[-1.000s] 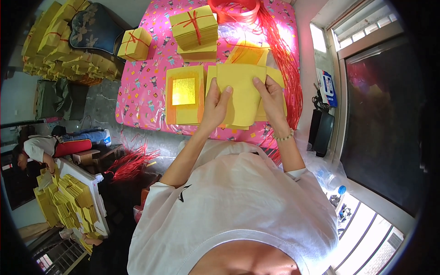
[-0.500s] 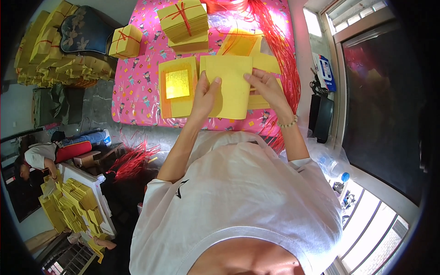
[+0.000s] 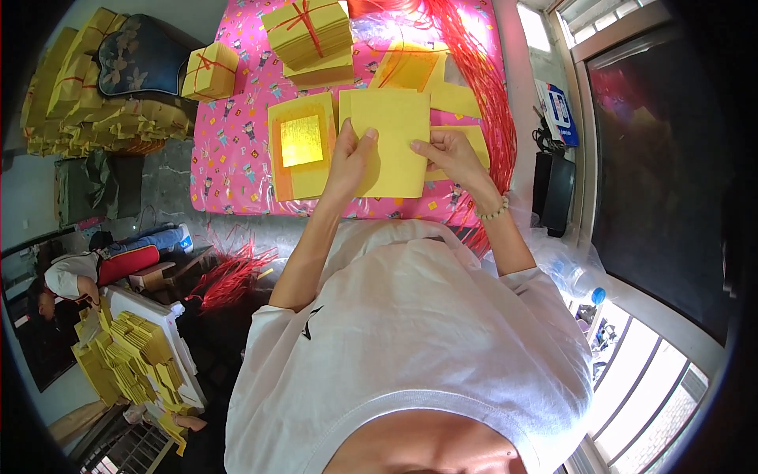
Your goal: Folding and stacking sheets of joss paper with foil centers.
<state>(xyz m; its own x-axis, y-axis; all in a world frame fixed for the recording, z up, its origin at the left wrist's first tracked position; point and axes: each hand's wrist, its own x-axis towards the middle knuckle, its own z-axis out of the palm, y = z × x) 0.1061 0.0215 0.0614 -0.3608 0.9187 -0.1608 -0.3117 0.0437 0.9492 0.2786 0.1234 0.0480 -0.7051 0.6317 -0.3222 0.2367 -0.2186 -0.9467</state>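
Note:
Between my two hands is a yellow paper stack [image 3: 395, 118], upright above the pink table. My left hand [image 3: 348, 164] is closed on its left edge, thumb on the front and fingers behind. My right hand [image 3: 456, 160] pinches the right edge, its thumb pressed on the face of the paper. Left of the stack lies a yellow sheet with an orange border and a shiny gold square [image 3: 302, 141] on it. More yellow sheets [image 3: 470, 141] lie beyond my right hand, partly hidden by it.
Tied yellow paper bundles [image 3: 308, 39] stand at the back of the pink patterned cover [image 3: 229, 150]. Red plastic strands [image 3: 493, 110] run down the right side. On the left, a person [image 3: 71, 272] works beside a table with yellow paper piles [image 3: 138, 347]. A window frame [image 3: 583, 126] borders the right.
My right hand has slid a little down and inward on the paper's right edge. The stack's lower edge has risen slightly and looks straighter. My left hand keeps its hold.

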